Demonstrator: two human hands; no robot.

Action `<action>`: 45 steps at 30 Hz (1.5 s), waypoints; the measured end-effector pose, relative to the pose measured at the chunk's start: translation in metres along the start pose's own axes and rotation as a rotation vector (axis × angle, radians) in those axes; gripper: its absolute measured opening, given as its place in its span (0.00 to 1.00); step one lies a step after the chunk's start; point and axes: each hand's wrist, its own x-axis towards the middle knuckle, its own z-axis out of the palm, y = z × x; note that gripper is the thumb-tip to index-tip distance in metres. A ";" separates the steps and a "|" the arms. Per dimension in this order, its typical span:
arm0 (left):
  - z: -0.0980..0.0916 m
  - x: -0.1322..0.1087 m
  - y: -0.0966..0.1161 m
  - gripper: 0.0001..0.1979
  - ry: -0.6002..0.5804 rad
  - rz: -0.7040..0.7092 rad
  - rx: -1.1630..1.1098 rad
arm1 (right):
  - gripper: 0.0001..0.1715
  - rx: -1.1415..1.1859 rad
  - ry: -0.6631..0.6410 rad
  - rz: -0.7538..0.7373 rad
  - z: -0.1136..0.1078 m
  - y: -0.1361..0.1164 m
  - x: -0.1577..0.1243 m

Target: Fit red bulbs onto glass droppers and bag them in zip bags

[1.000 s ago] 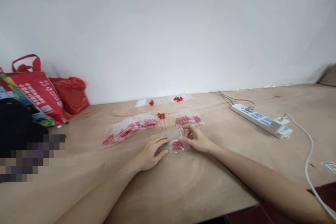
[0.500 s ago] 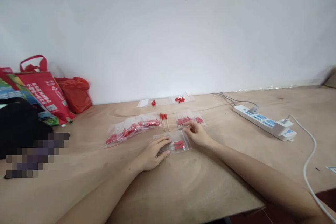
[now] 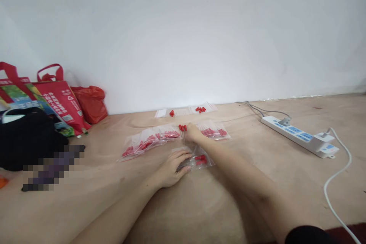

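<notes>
My left hand (image 3: 174, 167) lies on the left part of a clear bag (image 3: 206, 160) holding red-tipped pieces, its fingers spread. Beyond that bag, my right hand (image 3: 193, 133) is at a few upright-lying red-tipped sticks (image 3: 182, 127); its fingertips are mostly hidden, so its grip cannot be made out. To the left of the sticks, several filled bags (image 3: 148, 139) overlap in a row. More filled bags (image 3: 215, 131) lie to the right of my right hand.
Near the wall lie a flat bag with red pieces (image 3: 200, 109) and another red piece (image 3: 172, 113). A white power strip (image 3: 297, 135) with cables is at right. Red bags (image 3: 90, 103) and a black bag (image 3: 31, 137) stand at left.
My right hand has moved forward and left, from beside the near clear bag to the red-tipped sticks. My left hand stays on the bag. The view has shifted slightly.
</notes>
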 end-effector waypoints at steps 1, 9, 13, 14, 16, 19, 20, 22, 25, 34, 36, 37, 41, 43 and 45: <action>0.000 0.000 0.000 0.19 0.003 0.004 -0.003 | 0.20 0.009 -0.004 -0.002 0.001 -0.001 0.002; 0.000 0.000 0.001 0.18 0.006 -0.006 -0.016 | 0.33 0.178 0.120 -0.090 -0.023 0.024 -0.008; -0.001 0.000 0.001 0.18 -0.004 -0.022 -0.001 | 0.45 0.617 0.354 -0.057 -0.030 0.064 -0.038; -0.001 0.001 0.001 0.18 -0.006 -0.020 0.003 | 0.45 0.737 0.377 -0.021 -0.030 0.074 -0.046; -0.002 0.001 0.001 0.18 -0.012 -0.019 0.007 | 0.47 0.915 0.415 0.075 -0.028 0.091 -0.060; -0.002 0.002 0.001 0.18 -0.026 -0.031 0.012 | 0.46 1.042 0.433 0.177 -0.025 0.105 -0.071; -0.002 0.002 0.001 0.18 -0.032 -0.036 0.016 | 0.45 1.057 0.429 0.186 -0.024 0.107 -0.072; -0.002 0.001 0.000 0.18 -0.039 -0.043 0.024 | 0.44 1.071 0.417 0.182 -0.023 0.106 -0.073; -0.002 0.001 -0.001 0.18 -0.037 -0.035 0.025 | 0.42 1.098 0.395 0.161 -0.021 0.099 -0.074; -0.003 0.003 0.002 0.19 -0.036 -0.052 0.030 | 0.27 1.254 0.322 0.089 -0.012 0.081 -0.083; -0.003 0.003 0.003 0.19 -0.033 -0.054 0.032 | 0.26 1.268 0.284 0.079 -0.010 0.080 -0.085; -0.003 0.003 0.003 0.19 -0.032 -0.051 0.031 | 0.25 1.260 0.265 0.071 -0.009 0.080 -0.086; -0.003 0.003 0.003 0.20 -0.021 -0.048 0.022 | 0.22 1.163 0.194 0.020 -0.008 0.083 -0.087; -0.003 0.003 0.004 0.20 -0.013 -0.052 0.015 | 0.20 1.096 0.176 0.003 -0.009 0.086 -0.086; -0.004 0.002 0.004 0.20 -0.011 -0.054 0.011 | 0.18 1.035 0.176 -0.001 -0.011 0.087 -0.085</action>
